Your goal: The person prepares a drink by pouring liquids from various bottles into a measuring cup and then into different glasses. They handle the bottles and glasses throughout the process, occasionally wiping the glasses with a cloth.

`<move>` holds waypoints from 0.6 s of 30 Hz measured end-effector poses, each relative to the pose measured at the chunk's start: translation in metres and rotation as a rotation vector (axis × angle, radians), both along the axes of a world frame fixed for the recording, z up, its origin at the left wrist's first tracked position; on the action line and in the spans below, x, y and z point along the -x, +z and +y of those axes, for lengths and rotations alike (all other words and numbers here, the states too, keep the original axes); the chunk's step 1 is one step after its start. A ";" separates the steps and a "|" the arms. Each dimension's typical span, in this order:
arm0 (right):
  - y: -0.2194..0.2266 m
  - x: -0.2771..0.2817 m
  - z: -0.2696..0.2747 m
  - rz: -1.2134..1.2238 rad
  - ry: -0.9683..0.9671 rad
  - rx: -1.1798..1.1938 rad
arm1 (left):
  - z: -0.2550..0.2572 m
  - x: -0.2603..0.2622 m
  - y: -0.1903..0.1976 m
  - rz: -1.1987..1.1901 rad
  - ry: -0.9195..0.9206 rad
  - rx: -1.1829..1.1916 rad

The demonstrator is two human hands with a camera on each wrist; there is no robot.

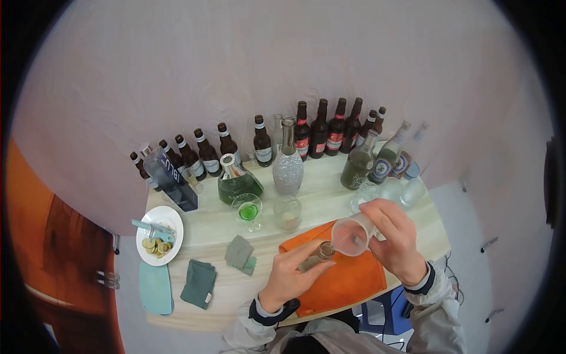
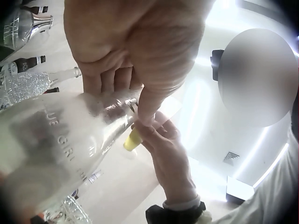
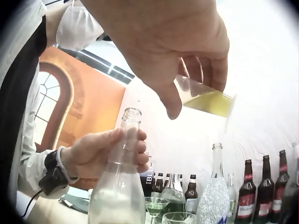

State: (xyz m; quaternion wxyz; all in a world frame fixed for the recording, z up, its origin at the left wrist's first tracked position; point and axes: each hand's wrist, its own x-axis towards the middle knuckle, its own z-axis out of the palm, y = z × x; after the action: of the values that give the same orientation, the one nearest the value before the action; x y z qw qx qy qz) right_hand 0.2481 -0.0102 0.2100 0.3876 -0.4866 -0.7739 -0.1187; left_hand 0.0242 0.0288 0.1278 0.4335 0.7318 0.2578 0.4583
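Note:
My left hand (image 1: 292, 280) grips a clear glass bottle (image 3: 119, 186) round its neck. The bottle stands upright with its mouth uncovered, and raised letters show on its side in the left wrist view. My right hand (image 1: 398, 239) holds a clear cup (image 1: 352, 235) between thumb and fingers. That cup is tilted, its rim close to the bottle's mouth in the head view. Yellow liquid (image 3: 210, 103) lies inside the cup. Under both hands an orange cloth (image 1: 330, 289) is spread on the table.
Brown beer bottles (image 1: 335, 133) line the back, behind a glittery bottle (image 1: 288, 174) and a green-filled decanter (image 1: 236, 186). A stemmed glass (image 1: 247, 210) with green liquid and a tumbler (image 1: 288, 213) stand mid-table. At left are a plate (image 1: 177, 219) of lime pieces and folded cloths (image 1: 198, 284).

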 end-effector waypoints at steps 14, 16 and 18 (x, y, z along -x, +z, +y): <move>0.017 0.003 0.014 -0.200 0.031 -0.063 | -0.001 -0.001 -0.004 -0.055 0.022 0.019; 0.019 0.004 0.015 -0.210 0.038 -0.096 | -0.001 -0.001 -0.004 -0.064 0.016 0.030; 0.022 0.004 0.016 -0.229 0.051 -0.099 | -0.001 0.000 -0.003 -0.051 -0.016 0.017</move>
State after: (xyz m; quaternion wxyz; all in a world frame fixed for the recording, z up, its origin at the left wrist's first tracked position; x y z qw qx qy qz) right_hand 0.2440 0.0060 0.2315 0.3230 -0.4305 -0.8183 -0.2017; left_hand 0.0239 0.0280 0.1248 0.4498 0.7182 0.2447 0.4712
